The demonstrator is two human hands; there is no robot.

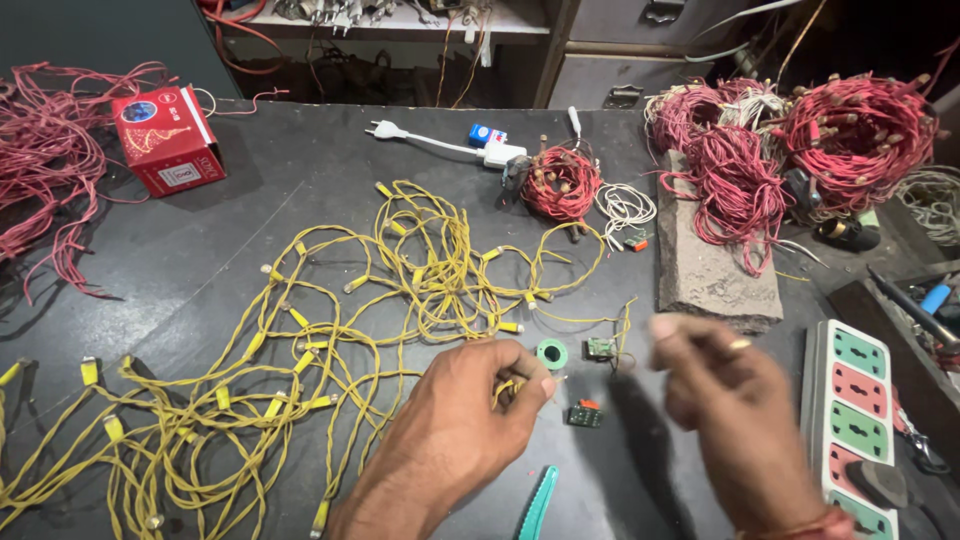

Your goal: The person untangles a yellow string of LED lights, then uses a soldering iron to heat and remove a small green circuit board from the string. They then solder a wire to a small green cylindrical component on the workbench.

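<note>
Left hand [470, 400] is down on the dark workbench [250, 190], fingers curled narrow around the end of the yellow light string [400, 270], pinching the wire right by the fingertips. The rest of that string sprawls in loose loops across the bench to the left and behind the hand. Right hand [720, 400] hangs in the air to the right, blurred; I cannot tell whether it is holding anything or how wide the fingers stand.

Just ahead of the left fingertips sits a small roll of green tape [551, 353], with one little green circuit board [601, 347] beside it and a second board [585, 413] nearer the wrist. A teal-handled tool [538, 505] lies at the bottom edge. To the right, a white power strip [855, 420] with coloured sockets, and a stone block [710, 270] carrying coils of red wire [800, 150]. A red box [168, 138] stands at far left, and a white plug and lead [440, 140] lies at the back.

To my eye the wire end is being readied for a board. Good handling here means keeping that pinch close to the tip so the thin strands don't flick away, and keeping the loops behind from snagging the boards.
</note>
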